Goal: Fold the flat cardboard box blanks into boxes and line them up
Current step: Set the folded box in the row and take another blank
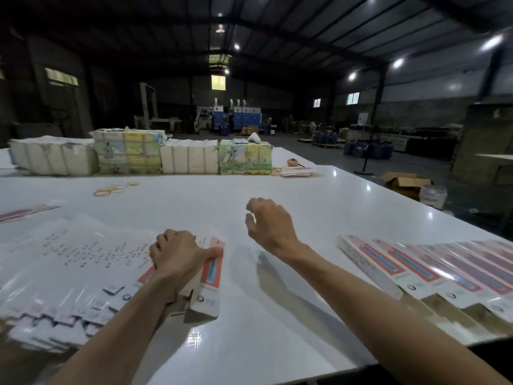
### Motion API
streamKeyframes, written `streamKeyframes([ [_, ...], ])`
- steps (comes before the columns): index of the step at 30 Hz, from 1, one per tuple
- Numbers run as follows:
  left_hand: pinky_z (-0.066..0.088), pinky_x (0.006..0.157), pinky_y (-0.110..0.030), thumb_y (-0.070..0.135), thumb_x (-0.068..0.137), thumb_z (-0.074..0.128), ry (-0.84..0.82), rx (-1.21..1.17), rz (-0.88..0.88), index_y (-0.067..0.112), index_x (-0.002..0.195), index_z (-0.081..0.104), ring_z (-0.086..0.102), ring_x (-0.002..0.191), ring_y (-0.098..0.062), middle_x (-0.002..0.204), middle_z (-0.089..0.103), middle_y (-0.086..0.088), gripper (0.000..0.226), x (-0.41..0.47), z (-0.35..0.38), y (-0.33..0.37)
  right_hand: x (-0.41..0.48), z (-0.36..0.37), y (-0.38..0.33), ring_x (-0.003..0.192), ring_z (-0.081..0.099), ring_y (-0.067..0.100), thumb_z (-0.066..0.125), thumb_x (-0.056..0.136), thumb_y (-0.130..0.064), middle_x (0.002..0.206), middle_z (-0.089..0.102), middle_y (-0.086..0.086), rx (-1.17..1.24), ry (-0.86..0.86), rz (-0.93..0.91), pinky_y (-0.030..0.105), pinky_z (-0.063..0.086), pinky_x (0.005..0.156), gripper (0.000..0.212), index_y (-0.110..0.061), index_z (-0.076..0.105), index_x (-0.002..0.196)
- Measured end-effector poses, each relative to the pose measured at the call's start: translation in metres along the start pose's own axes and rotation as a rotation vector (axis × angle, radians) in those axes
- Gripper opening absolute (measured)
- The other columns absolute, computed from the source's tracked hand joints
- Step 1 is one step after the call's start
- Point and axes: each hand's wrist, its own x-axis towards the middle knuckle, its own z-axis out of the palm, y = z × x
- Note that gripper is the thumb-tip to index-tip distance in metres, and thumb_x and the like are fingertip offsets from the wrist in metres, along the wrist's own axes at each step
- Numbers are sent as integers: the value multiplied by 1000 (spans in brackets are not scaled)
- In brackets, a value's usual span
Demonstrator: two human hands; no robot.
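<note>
A box (212,276) is gripped by the left hand (177,254) on the glossy white table (277,187). The right hand (270,226) is held relaxed above the table, grasping nothing. A row (433,270) of boxes is lined up right of that hand; blanks (69,259) are stacked left of the left hand. The warehouse (249,37) is dim.

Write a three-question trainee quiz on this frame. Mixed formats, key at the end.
1. True or false: the right hand holds a box.
2. The row of folded boxes lies on which part of the table? A) the person's left B) the person's right C) the far edge
3. What does the left hand grip?
Key: 1 false, it hovers open and holds nothing. 2 B. 3 a partly folded box.
</note>
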Motion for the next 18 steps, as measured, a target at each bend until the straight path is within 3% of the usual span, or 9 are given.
streamKeyframes([
  [2,47,95,-43,75,77,73,70,-144,-11,17,99,65,57,103,-27,104,57,-4,62,0,-1,2,-5,27,-6,105,64,25,53,102,-20,116,71,4,179,13,29,43,53,91,21,-13,66,116],
  [5,55,64,-33,48,89,77,126,-533,38,14,104,60,69,76,-18,95,70,-4,41,2,-3,7,-12,57,-2,102,65,15,56,103,-18,113,71,-2,448,37,93,40,56,93,20,-17,67,119],
  [8,61,62,-32,32,100,67,-30,-908,69,11,116,60,76,71,-22,96,76,-10,27,0,-3,17,-11,63,7,103,65,10,56,106,-19,118,66,-4,581,53,39,30,58,92,28,-19,60,133],
  [10,59,55,-26,29,105,59,-186,-1067,77,8,121,59,77,66,-21,89,77,-12,26,-5,3,22,-11,58,9,101,66,12,57,107,-21,122,60,-4,662,73,-9,23,60,82,33,-23,53,140],
  [13,54,53,-22,41,106,54,-282,-1087,95,4,112,63,71,58,-17,87,73,-15,39,-5,12,25,-8,53,11,110,65,12,55,108,-31,130,51,-10,715,79,-43,26,62,81,36,-32,51,144],
  [16,58,59,-32,69,102,42,-411,-1357,101,12,97,75,69,61,-25,83,70,-16,66,-11,19,25,-8,53,13,112,65,12,52,108,-37,127,49,-12,647,39,-81,24,62,84,33,-25,63,136],
  [18,60,64,-35,80,96,37,-448,-1418,55,13,96,77,69,65,-29,84,71,-17,78,-14,21,23,-7,54,15,112,65,12,54,107,-36,126,51,-12,655,13,-63,22,62,83,32,-22,66,133],
])
